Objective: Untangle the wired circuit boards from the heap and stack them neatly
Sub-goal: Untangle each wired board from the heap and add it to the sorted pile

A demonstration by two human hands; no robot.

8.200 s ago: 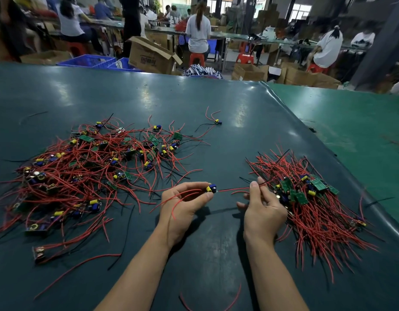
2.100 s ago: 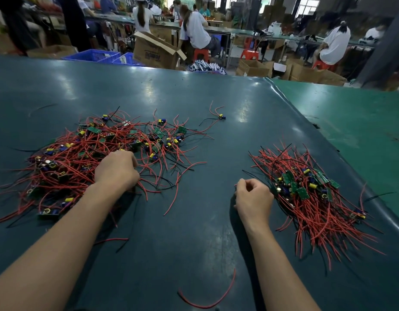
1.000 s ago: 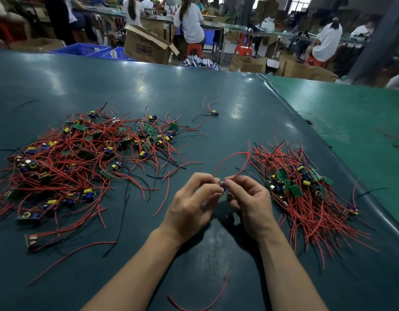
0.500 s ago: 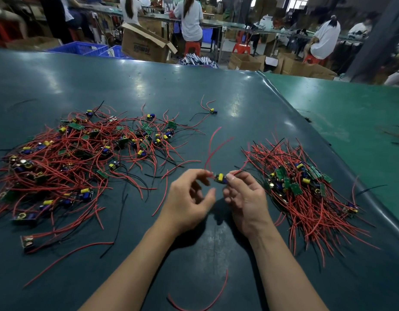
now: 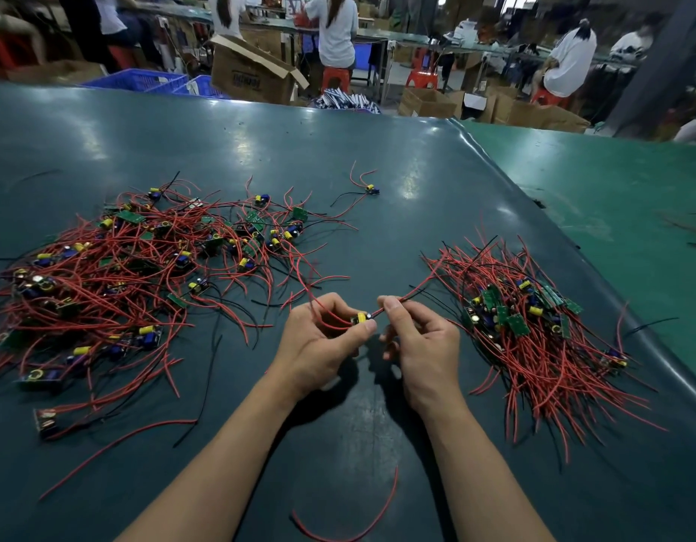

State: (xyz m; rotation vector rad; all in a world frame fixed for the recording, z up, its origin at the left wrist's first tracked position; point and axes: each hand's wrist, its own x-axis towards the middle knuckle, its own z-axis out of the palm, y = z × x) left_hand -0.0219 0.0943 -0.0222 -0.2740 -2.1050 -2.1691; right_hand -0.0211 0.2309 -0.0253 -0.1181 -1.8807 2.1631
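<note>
- Starting far left: big tangled heap point(image 5: 143, 275) of wired boards sprawled over the dark table point(image 5: 338, 158), red leads every which way, plenty of boards buried in there. Looked a touch thinner than a couple seconds back, since one board got fished out of it.
- Stray board point(image 5: 372, 189) sat alone past the heap's far edge, untouched across all the shots.
- Loose red wire point(image 5: 350, 518) lay near the table's front edge, no board attached as far as could be told.
- Left hand point(image 5: 319, 342), which had been down in the heap two seconds earlier, now up in the middle with thumb and fingers curled, pinching the single board point(image 5: 361, 318) with the yellow capacitor.
- Right hand point(image 5: 420, 338) pinched that board's red lead between thumb and forefinger, other fingers loosely curled. Half a second before, leads stuck up in loops; now pulled out straighter toward the right. Probably means this one's free and nearly ready to go over.
- Sorted stack point(image 5: 534, 326) on the right, boards clumped together, leads fanned out toward the front edge. Way smaller than the heap, so lots still left, at a guess.
- Containers: blue crates point(image 5: 143, 78) and an open cardboard box point(image 5: 252, 76) behind the table; contents couldn't be made out.
</note>
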